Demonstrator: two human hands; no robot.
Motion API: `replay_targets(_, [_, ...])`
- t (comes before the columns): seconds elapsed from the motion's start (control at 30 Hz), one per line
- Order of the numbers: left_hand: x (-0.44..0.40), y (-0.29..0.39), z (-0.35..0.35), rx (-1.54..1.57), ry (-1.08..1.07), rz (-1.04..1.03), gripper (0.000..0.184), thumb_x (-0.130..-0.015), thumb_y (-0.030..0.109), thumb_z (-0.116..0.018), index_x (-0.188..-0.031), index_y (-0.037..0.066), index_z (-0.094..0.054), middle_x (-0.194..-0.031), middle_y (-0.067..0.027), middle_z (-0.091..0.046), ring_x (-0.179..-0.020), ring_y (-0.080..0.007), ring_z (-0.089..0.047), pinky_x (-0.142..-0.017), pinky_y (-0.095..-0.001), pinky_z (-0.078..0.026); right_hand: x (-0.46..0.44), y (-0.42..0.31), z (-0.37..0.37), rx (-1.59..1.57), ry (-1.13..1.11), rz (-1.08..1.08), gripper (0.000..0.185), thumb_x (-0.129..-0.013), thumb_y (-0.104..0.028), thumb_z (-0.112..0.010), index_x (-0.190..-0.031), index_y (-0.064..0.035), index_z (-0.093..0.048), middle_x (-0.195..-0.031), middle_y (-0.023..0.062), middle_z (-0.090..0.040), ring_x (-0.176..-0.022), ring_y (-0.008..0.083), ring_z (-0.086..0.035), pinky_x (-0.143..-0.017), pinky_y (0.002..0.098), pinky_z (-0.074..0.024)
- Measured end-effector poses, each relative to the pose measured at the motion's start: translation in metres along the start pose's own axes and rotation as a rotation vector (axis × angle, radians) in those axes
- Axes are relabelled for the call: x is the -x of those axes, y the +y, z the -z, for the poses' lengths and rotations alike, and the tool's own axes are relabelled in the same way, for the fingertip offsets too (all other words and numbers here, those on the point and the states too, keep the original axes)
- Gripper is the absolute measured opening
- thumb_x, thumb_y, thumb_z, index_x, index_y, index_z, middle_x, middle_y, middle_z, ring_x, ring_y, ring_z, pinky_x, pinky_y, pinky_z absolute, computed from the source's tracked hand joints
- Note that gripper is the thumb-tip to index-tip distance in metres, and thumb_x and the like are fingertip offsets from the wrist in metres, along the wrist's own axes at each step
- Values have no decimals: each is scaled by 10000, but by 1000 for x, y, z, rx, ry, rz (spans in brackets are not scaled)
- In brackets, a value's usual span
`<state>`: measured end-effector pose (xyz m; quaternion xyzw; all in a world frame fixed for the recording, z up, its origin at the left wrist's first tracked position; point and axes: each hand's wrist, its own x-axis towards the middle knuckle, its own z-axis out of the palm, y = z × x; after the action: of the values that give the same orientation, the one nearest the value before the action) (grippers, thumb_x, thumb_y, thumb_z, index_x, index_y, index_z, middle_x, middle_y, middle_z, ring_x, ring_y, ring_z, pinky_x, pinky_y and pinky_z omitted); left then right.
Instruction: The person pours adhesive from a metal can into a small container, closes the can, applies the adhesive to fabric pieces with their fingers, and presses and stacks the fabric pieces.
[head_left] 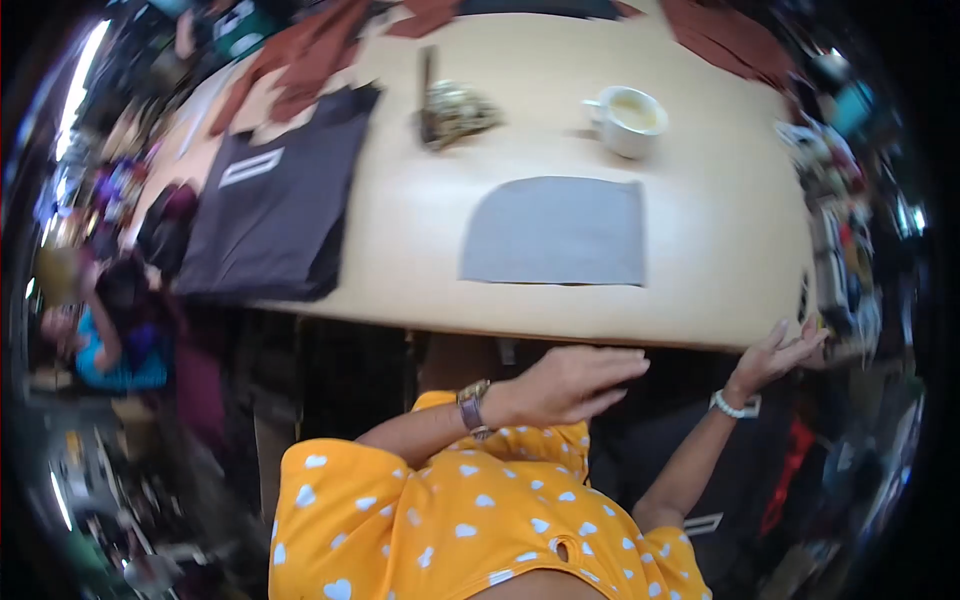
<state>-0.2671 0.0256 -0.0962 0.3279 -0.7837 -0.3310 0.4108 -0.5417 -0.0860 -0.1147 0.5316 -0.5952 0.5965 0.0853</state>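
My left hand, with a watch at its wrist, is held in front of my body just below the table's front edge. Its fingers are stretched out to the right, and it holds nothing. Off to the right, my right hand, with a bead bracelet at the wrist, is at the table's front right corner, palm up with fingers apart and nothing in it. A grey fabric piece with one rounded corner lies flat on the table, beyond my left hand. Neither hand touches it.
Dark folded garments lie at the table's left. Toward the back are a white cup and a patterned bundle beside a dark upright object. Reddish-brown cloth lies along the far edge. A person in blue sits at the left.
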Motion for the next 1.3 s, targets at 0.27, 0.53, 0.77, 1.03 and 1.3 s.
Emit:
replay_targets(0.27, [52,-12,192,-858,771,401,214,-818,63,-588,-1018,4,-633,-1000,-150,-645,-927,-277,-626,-823,-321,-475,72,-114,-70,-149,-322,41,598,-854,-19,-516,-1373,31,-224,-1339,229,-382,-1256,335,-362,-1062,398,-248])
replay_targets(0.53, [99,-88,280,-1008,730,774,375,-740,338,-685,-957,33,-660,-911,-134,-653,-854,-276,-630,-734,-360,-491,78,-103,-73,-102,-351,-53,515,-868,-67,-526,-1331,44,-331,-1329,191,-422,-1248,294,-387,-1048,373,-274])
replay_targets(0.77, [99,-107,281,-913,774,841,404,-697,381,-721,-912,42,-674,-893,-129,-651,-836,-288,-627,-733,-369,-493,79,-106,-72,-63,-360,-74,501,-866,-60,-523,-1319,55,-345,-1311,184,-444,-1241,285,-398,-1043,369,-284])
replay_targets(1.03, [108,-105,291,-587,851,838,370,-748,314,-725,-920,-10,-677,-780,-98,-667,-697,-132,-608,-666,-263,-477,78,-110,-72,-33,-378,-60,507,-872,-60,-520,-1328,50,-330,-1280,196,-465,-1209,310,-428,-1028,385,-309])
replay_targets(1.3, [121,-108,300,-369,956,727,246,-813,198,-630,-931,-17,-653,-822,-136,-667,-726,-199,-626,-699,-287,-475,79,-110,-72,-77,-380,-85,525,-865,-57,-514,-1344,36,-321,-1288,162,-466,-1191,278,-432,-1021,370,-301])
